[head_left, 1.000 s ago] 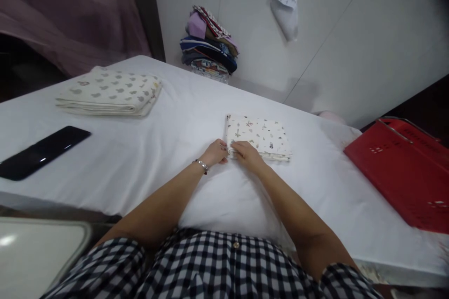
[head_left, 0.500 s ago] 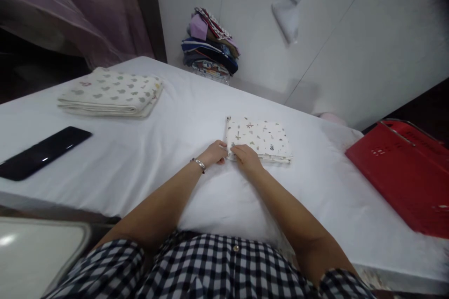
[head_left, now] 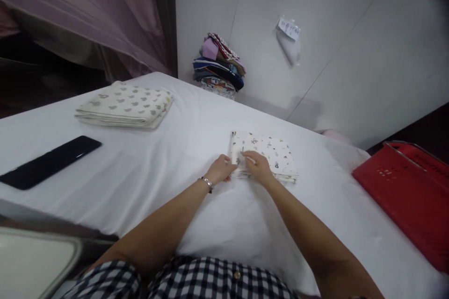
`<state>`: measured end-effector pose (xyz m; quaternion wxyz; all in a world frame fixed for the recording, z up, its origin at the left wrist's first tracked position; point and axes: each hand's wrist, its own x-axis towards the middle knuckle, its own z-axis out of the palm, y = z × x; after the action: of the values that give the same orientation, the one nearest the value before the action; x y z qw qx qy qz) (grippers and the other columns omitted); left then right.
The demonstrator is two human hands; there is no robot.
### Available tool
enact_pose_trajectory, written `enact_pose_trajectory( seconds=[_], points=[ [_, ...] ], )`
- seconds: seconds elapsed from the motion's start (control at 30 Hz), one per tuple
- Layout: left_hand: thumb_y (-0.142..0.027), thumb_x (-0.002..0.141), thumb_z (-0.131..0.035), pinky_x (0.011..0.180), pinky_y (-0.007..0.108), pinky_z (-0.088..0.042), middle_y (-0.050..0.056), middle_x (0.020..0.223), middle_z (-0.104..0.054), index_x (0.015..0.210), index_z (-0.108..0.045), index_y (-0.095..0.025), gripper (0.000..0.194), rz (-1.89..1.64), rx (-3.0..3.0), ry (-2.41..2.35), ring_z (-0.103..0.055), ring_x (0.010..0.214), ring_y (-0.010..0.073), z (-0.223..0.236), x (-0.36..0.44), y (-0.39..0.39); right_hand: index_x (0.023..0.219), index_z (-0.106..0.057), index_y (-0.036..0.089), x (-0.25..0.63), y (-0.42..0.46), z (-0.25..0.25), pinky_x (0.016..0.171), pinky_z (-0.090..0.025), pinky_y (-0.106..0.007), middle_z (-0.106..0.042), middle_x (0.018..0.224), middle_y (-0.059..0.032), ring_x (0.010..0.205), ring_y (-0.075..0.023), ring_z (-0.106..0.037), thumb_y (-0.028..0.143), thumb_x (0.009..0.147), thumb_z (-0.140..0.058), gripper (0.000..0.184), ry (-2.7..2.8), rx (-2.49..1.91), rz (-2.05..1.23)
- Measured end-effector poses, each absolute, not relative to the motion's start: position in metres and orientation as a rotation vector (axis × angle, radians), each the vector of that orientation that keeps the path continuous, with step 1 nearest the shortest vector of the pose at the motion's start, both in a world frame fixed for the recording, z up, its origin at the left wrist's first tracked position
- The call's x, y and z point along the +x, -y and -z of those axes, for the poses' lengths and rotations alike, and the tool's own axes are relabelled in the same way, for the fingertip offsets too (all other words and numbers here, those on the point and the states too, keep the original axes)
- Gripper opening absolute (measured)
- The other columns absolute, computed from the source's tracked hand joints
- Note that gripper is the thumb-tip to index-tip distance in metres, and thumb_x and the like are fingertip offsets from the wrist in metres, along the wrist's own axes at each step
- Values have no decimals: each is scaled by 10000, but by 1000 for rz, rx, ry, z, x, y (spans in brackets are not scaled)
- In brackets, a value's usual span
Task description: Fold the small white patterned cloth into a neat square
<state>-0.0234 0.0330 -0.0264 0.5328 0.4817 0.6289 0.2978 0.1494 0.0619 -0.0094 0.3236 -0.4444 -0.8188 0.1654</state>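
A small folded white cloth [head_left: 270,149] with a tiny brown and grey print lies flat in front of me. My left hand [head_left: 220,169] is at its near-left corner, thumb on the top edge and the other fingers bent at the side, closed on the corner. On the left part of the cloth rests my right hand [head_left: 259,168], its index finger and thumb a little apart and touching the top layer; the remaining fingers are partly hidden. A thicker folded cloth [head_left: 126,105] with grey leaf-like shapes sits at the far left of the white-covered surface [head_left: 168,163].
A black phone [head_left: 52,161] lies at the left. At the right stands a red plastic basket [head_left: 403,196] with a metal handle. Beyond the far edge are a stack of folded clothes [head_left: 219,67] and a clear bag with a paper label [head_left: 289,39] on the floor. A pinkish curtain [head_left: 122,14] hangs at upper left.
My right hand has moved from the cloth's near-left corner onto its top. My left hand stays at the corner. The whole view has shifted slightly, with things lower and further right.
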Motion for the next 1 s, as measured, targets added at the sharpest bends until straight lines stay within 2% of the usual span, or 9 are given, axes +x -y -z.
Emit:
enact_pose_trajectory(
  seconds=[0.1,0.2,0.3,0.5,0.63,0.8,1.0],
  points=[
    [-416,705,-647,447,199,-458,47,821,-650,1106,-415,-177,522,-707,1172,-1508,-597,478,112,25,-24,-32,1139,-606,223,140,-103,-6,1011,-376,-404,-600,1210,-59,1161,-214,-509,285,845,-406,360,2218,-1268,-321],
    [-407,695,-655,447,205,-457,47,832,-649,1110,-408,-179,534,-695,1178,-1491,-593,477,111,25,-25,-31,1294,-481,176,121,-139,-10,1077,-273,-435,-429,1392,-91,1322,-244,-319,308,870,-390,454,2347,-1417,-218],
    [-378,700,-645,436,212,-450,35,802,-649,1098,-401,-178,508,-682,1213,-1478,-588,467,116,27,-25,-31,1367,-367,135,102,-157,1,1083,-213,-485,-277,1473,-130,1370,-286,-188,339,889,-390,520,2491,-1588,-141],
    [-350,721,-617,418,205,-416,25,796,-651,1080,-402,-188,449,-682,1271,-1481,-572,444,107,30,-24,-29,1406,-291,188,93,-161,28,1077,-181,-501,-256,1485,-112,1367,-272,-199,374,928,-304,513,2558,-1692,-140],
    [-343,722,-614,426,193,-400,12,794,-650,1059,-420,-201,413,-683,1302,-1502,-567,453,98,26,-24,-26,1405,-290,182,95,-164,24,1074,-184,-492,-251,1488,-103,1369,-268,-193,439,922,-287,546,2587,-1673,-204],
    [-354,718,-624,432,194,-394,8,790,-647,1054,-428,-204,416,-682,1281,-1493,-562,456,96,26,-24,-26,1433,-227,160,88,-164,24,1092,-113,-491,-158,1515,-94,1390,-246,-117,452,926,-252,585,2584,-1724,-209],
    [-334,730,-602,437,199,-411,-6,734,-616,1094,-379,-199,448,-656,1288,-1479,-566,457,106,29,-26,-30,1423,-255,172,98,-159,13,1094,-130,-470,-191,1507,-106,1387,-241,-134,486,926,-258,588,2545,-1701,-329]
  ],
)
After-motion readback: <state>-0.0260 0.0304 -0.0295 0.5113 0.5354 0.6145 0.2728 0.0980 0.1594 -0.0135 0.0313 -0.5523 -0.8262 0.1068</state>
